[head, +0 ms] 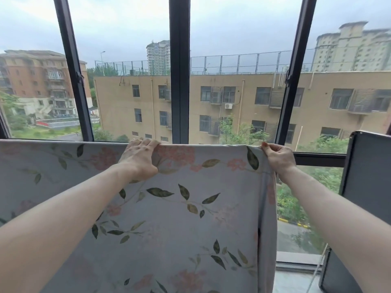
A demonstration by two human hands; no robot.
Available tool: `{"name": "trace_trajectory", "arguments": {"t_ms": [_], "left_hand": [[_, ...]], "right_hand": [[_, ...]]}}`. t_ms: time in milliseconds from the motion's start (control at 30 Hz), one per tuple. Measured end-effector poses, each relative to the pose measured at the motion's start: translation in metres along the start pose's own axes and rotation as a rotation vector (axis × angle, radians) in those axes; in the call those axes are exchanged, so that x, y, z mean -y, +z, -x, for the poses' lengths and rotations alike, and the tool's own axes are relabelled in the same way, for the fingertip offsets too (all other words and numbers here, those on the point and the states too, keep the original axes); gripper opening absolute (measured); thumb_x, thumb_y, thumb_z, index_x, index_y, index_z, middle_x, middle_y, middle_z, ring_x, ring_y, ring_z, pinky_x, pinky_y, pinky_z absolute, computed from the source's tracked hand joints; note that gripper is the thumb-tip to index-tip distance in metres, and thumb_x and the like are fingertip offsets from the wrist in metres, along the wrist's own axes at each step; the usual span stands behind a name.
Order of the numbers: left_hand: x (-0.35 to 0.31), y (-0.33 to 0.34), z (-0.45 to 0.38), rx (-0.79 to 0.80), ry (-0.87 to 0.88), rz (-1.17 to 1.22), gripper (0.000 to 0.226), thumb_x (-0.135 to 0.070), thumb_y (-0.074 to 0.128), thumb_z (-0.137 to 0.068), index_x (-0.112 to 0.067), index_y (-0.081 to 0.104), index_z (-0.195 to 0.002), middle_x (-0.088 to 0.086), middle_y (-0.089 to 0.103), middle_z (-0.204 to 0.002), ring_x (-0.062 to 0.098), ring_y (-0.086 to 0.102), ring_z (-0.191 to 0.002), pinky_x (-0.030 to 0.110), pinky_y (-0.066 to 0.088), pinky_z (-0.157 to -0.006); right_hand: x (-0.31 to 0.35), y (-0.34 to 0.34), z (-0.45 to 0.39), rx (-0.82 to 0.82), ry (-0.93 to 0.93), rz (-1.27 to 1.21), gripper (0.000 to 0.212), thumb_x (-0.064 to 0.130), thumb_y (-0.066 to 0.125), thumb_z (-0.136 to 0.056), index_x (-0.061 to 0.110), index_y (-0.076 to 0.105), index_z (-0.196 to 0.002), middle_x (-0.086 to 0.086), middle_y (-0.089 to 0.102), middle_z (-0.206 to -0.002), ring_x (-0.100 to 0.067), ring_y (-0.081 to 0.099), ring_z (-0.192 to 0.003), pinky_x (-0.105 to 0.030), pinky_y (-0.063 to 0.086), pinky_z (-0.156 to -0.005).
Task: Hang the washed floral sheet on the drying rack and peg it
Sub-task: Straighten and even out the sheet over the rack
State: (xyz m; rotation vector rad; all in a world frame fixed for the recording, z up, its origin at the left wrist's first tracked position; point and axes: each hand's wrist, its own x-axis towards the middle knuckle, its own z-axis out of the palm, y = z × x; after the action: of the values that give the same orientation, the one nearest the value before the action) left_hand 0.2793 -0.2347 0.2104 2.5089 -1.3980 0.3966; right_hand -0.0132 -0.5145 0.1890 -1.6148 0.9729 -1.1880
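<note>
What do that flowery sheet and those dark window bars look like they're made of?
The pale sheet printed with pink flowers and green leaves looks like thin woven cloth, perhaps cotton: matt, hanging in soft folds, bunching where the left hand and right hand grip it. The dark window frame bars look like painted metal: smooth, straight, slightly glossy.

A wide window (pixel 179 81) fills the upper view, split by 3 dark frame bars that run top to bottom. Through the glass stands a long tan building (pixel 243 102) with rows of dark windows and a fence along its roof. To the left is a brick apartment block (pixel 36 81), and pale tower blocks (pixel 351 49) rise at the right under a grey sky. Green trees (pixel 296 197) grow below. A dark panel (pixel 368 166) stands at the right edge.
</note>
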Motion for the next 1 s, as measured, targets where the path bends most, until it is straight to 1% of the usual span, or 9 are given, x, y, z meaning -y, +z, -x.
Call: {"name": "trace_trajectory", "arguments": {"t_ms": [100,200,333,433,533,633,767,900,1000], "left_hand": [[-0.005,-0.001,0.001,0.002,0.009,0.027,0.084,-0.028,0.069,-0.080,-0.032,0.032,-0.155,-0.004,0.045,-0.147,0.025,0.032,-0.143,0.038,0.017,-0.126],[-0.015,0.002,0.001,0.006,0.018,0.042,0.082,-0.025,0.067,-0.080,-0.034,0.032,-0.153,-0.004,0.046,-0.144,0.025,0.032,-0.141,0.038,0.015,-0.127],[-0.015,0.001,0.000,0.007,0.006,0.021,0.080,-0.025,0.066,-0.080,-0.032,0.032,-0.152,-0.003,0.045,-0.144,0.025,0.033,-0.140,0.038,0.015,-0.126],[0.000,-0.001,0.004,0.013,-0.007,0.037,0.081,-0.024,0.066,-0.080,-0.031,0.031,-0.153,-0.002,0.043,-0.148,0.026,0.031,-0.142,0.038,0.014,-0.127],[0.004,0.000,0.008,0.018,0.019,0.060,0.080,-0.023,0.065,-0.080,-0.032,0.032,-0.152,-0.002,0.042,-0.147,0.026,0.031,-0.140,0.039,0.014,-0.126],[0.001,0.002,0.006,0.023,0.058,0.071,0.082,-0.023,0.066,-0.080,-0.033,0.031,-0.154,-0.001,0.043,-0.144,0.027,0.032,-0.138,0.039,0.014,-0.124],[0.015,0.004,0.008,0.024,0.091,0.052,0.090,-0.027,0.067,-0.077,-0.034,0.026,-0.157,-0.001,0.041,-0.147,0.028,0.029,-0.142,0.042,0.013,-0.126],[0.028,-0.002,0.014,0.031,0.195,0.055,0.091,-0.024,0.068,-0.079,-0.031,0.024,-0.159,0.000,0.040,-0.150,0.025,0.029,-0.143,0.040,0.014,-0.126],[0.076,-0.014,0.018,0.025,0.152,0.052,0.088,-0.032,0.070,-0.081,-0.032,0.027,-0.158,-0.001,0.042,-0.151,0.025,0.032,-0.144,0.040,0.019,-0.126]], "right_hand": [[0.008,0.000,-0.008,-0.101,-0.054,0.043,0.020,0.042,0.073,-0.095,0.025,0.076,-0.084,0.009,0.071,-0.085,-0.018,0.065,-0.090,-0.030,0.055,-0.087],[0.009,0.003,-0.011,-0.208,-0.116,0.120,0.028,0.041,0.068,-0.098,0.016,0.080,-0.101,0.000,0.074,-0.095,-0.019,0.064,-0.094,-0.025,0.049,-0.084],[0.014,0.012,-0.005,-0.129,-0.120,0.370,0.029,0.039,0.059,-0.103,0.020,0.078,-0.092,-0.007,0.075,-0.099,-0.029,0.068,-0.097,-0.031,0.047,-0.075],[0.040,0.040,0.018,-0.058,-0.328,0.346,0.023,0.028,0.059,-0.103,0.014,0.077,-0.107,-0.003,0.076,-0.110,-0.020,0.067,-0.101,-0.035,0.055,-0.089],[0.061,0.081,0.056,0.095,-0.569,0.357,0.020,0.019,0.059,-0.102,0.021,0.076,-0.112,0.005,0.073,-0.118,-0.012,0.064,-0.109,-0.030,0.048,-0.096],[0.067,0.126,0.085,0.214,-0.710,0.423,0.023,0.018,0.057,-0.103,0.020,0.074,-0.117,0.005,0.069,-0.128,-0.014,0.059,-0.118,-0.030,0.042,-0.104],[0.049,0.173,0.112,0.194,-0.689,0.650,0.033,0.035,0.047,-0.106,0.024,0.063,-0.133,0.000,0.062,-0.136,-0.024,0.046,-0.128,-0.038,0.025,-0.117],[0.043,0.192,0.117,0.042,-0.594,0.722,0.037,0.050,0.039,-0.106,0.023,0.060,-0.120,-0.006,0.055,-0.125,-0.027,0.039,-0.123,-0.044,0.021,-0.118],[0.051,0.212,0.119,-0.011,-0.542,0.733,0.040,0.053,0.038,-0.105,0.021,0.059,-0.114,-0.009,0.056,-0.121,-0.030,0.041,-0.120,-0.049,0.024,-0.117]]}}
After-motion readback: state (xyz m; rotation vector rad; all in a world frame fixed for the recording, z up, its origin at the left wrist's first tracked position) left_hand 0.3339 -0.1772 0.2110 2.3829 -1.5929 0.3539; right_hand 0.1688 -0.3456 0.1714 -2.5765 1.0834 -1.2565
